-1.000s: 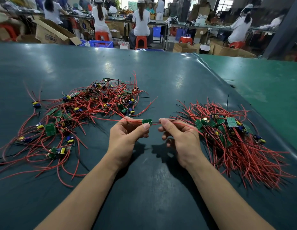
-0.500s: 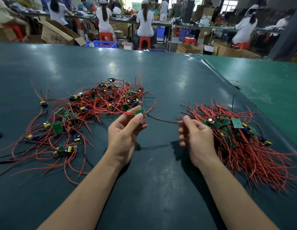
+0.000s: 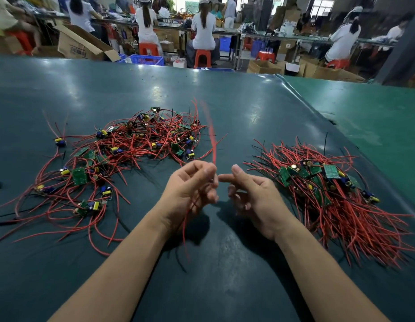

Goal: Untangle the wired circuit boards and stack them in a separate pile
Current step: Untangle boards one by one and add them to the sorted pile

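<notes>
**Red-wired board held between two piles on a green table**

Head view. A dark green table (image 3: 225, 105) filled the near scene, its sheet glossy under ceiling light, and a lighter green sheet (image 3: 376, 117) lay beyond a raised seam on the right. In the far room, people in white tops sat on red stools (image 3: 201, 57) at long benches.

On the floor at far left an open cardboard box (image 3: 81, 46) leaned on its side; its contents could not be seen. A blue crate (image 3: 147, 59) stood beside it, its inside hidden from view. More cardboard boxes (image 3: 264, 67) stood at far right, just beyond the table.

On the table at left lay the tangled pile (image 3: 122, 154), small green boards with yellow and blue parts knotted among looping red wires. On the right lay the sorted pile (image 3: 324, 189), boards together at its far end, red wires fanned toward the near right.

Between the piles, the left hand (image 3: 190, 189) pinched a red wire (image 3: 212, 140); one blurred end rose upward and another hung below the palm. Whether a board sat inside those curled fingers could not be told. The right hand (image 3: 255, 196) was loose and held nothing, its fingertips near the left hand's.
</notes>
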Action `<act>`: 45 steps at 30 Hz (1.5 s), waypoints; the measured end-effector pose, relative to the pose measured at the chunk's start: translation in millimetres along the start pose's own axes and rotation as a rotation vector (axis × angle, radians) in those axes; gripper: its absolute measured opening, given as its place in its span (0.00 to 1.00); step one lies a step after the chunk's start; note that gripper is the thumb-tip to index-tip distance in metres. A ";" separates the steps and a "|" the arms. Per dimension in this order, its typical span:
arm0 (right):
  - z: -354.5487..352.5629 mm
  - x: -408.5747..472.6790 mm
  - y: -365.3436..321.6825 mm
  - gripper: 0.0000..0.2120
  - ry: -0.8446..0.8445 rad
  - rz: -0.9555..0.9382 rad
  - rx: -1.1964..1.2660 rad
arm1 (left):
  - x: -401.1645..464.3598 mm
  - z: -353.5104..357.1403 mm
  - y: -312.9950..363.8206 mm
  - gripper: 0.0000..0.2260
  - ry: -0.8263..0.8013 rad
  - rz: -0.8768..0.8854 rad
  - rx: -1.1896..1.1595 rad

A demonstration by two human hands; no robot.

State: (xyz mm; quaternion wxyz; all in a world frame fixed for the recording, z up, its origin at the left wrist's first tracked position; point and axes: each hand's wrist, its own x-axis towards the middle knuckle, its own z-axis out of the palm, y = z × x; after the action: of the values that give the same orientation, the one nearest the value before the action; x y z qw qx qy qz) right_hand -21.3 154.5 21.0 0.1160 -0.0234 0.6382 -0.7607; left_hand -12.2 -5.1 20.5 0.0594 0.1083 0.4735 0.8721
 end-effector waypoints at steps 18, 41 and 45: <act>5.2 2.0 2.6 0.12 0.026 -0.134 -0.019 | 2.1 4.3 -13.2 0.16 0.110 -0.065 0.358; -26.0 30.7 -4.2 0.15 0.580 -0.341 0.291 | -8.2 2.8 -1.2 0.10 -0.209 -0.229 0.119; -21.0 22.4 -8.6 0.18 0.499 -0.327 0.216 | -6.4 1.5 3.7 0.06 -0.053 -0.157 0.028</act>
State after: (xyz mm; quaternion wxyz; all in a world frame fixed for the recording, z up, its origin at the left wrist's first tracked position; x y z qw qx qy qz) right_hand -48.2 171.5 23.0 -0.1664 0.0742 0.5504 -0.8148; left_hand -5.7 -7.3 23.6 0.1387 0.0945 0.4911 0.8548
